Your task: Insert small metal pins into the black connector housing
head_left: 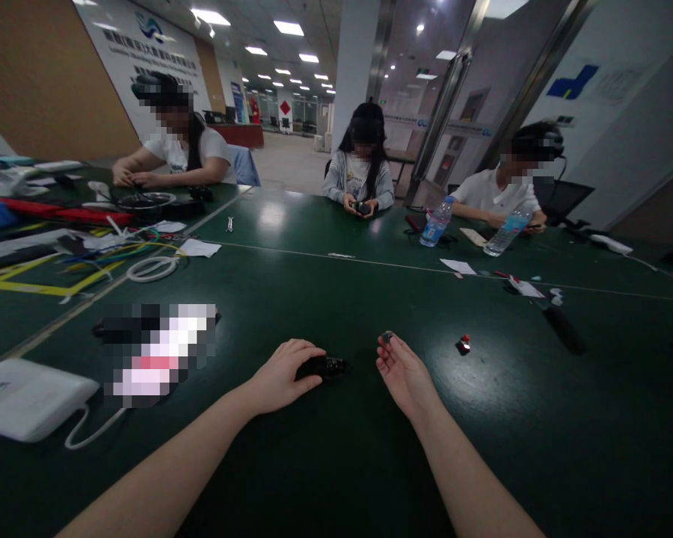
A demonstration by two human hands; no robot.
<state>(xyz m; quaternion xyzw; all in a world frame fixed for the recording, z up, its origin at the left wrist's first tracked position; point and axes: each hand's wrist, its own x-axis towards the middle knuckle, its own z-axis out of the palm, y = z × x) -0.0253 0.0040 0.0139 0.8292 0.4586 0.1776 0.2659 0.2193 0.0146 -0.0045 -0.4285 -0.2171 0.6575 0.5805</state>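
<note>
My left hand (pixel 283 377) rests on the green table with thumb and fingers curved around a small glossy black object (pixel 332 366). The far end of that object sticks out past the fingertips; its kind is unclear. To the right, my right hand (pixel 407 379) is raised slightly, palm partly up, pinching a tiny dark piece (pixel 387 337) between thumb and fingertips. It is too small to name. Farther right, apart from both hands, a small red-and-black piece with a shiny side (pixel 464 344) lies on the table.
A white power bank (pixel 34 400) is cabled to a blurred-out, lit device (pixel 162 359) at left. Behind them lie a coiled white cable (pixel 152 269) and loose wires. Two water bottles (pixel 437 222) stand at the far right. Three people sit across the table.
</note>
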